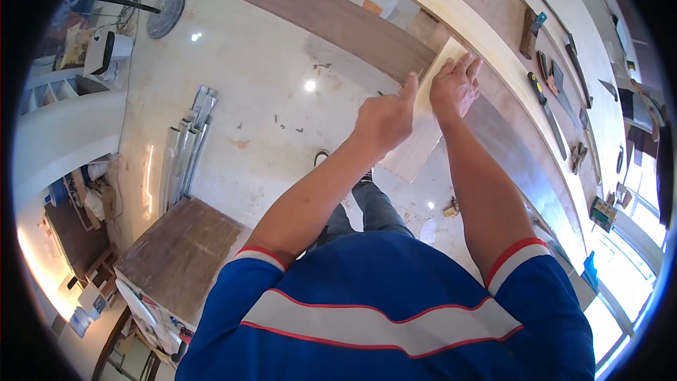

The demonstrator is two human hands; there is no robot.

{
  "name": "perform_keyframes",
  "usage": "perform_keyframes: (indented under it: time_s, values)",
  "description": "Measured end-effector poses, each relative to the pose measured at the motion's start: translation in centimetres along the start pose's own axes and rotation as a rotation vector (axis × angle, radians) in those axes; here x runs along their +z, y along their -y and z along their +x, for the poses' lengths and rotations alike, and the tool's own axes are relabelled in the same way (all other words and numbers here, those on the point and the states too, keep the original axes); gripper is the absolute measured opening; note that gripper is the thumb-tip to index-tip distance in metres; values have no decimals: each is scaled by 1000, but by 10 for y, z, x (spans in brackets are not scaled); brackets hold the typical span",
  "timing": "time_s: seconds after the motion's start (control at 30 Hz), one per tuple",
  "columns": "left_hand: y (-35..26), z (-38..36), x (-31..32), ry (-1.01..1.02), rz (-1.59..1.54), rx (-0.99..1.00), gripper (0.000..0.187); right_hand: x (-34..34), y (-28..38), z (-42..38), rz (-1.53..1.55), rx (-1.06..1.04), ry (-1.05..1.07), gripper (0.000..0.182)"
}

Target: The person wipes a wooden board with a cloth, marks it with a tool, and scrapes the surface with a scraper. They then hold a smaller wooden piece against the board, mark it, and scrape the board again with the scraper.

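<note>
The short board (417, 142) is pale wood with a smooth, matt face; the long plank (321, 14) is darker brown wood, also matt. The bundled bars (189, 142) are bright, glossy metal. The floor (261, 159) has a pale, smooth finish with glossy highlights, and the shirt (409, 268) is blue cloth with white and red bands.

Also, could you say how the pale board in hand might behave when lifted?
The pale board looks stiff: its near end juts straight past the left hand. It seems thin, so probably light for its size. Long and narrow, it may tip if lifted by one end.
</note>
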State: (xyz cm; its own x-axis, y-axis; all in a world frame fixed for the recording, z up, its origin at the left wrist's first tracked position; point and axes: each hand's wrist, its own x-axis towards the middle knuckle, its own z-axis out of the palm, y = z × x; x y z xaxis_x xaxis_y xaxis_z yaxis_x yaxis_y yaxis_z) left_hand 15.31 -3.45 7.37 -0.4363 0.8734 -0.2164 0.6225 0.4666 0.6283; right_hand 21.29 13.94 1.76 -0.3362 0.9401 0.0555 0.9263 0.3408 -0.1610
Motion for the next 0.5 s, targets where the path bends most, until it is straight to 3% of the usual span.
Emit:
perform_keyframes:
  time_s: [0.27,0.43,0.5]
  values:
    - [-10,73,22,-52,-3,35,63,-3,0,1,8,29,29,63]
    - [-6,70,24,-67,21,80,64,1,-3,-2,28,7,8,63]
    - [-3,47,26,39,59,35,64,1,-3,-1,26,-1,-4,62]
